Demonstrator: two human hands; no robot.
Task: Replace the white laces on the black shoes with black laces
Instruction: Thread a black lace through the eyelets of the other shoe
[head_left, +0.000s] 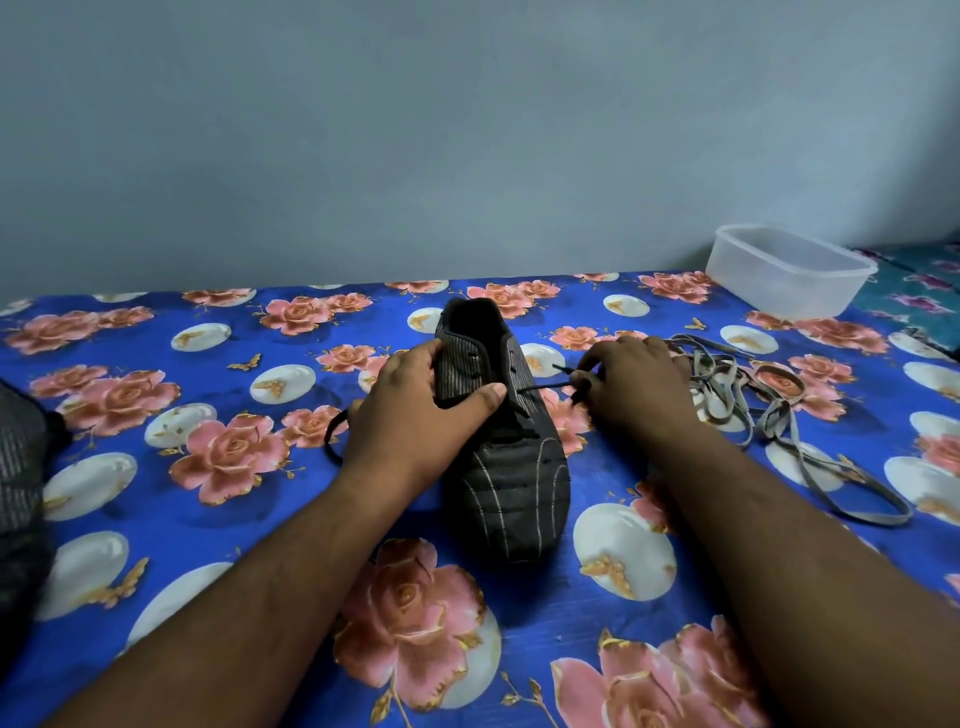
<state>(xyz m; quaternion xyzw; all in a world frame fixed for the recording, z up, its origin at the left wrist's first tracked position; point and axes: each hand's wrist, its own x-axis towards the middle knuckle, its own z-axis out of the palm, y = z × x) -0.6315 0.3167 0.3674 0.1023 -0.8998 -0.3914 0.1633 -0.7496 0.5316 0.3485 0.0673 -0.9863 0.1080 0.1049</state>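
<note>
- There is one view, from a wide-angle camera worn on the person's head, looking forward and down.
- It faces a plain pale blue wall (467, 130), which fills the upper third of the frame.
- Below lies a surface covered in blue cloth printed with pink roses (223, 452); it runs from the wall to the bottom edge.
- Both forearms enter from the bottom corners and converge mid-frame, so the camera sits close above the work.
- Wide-angle distortion bends the surface's far edge and stretches the corners.
</note>
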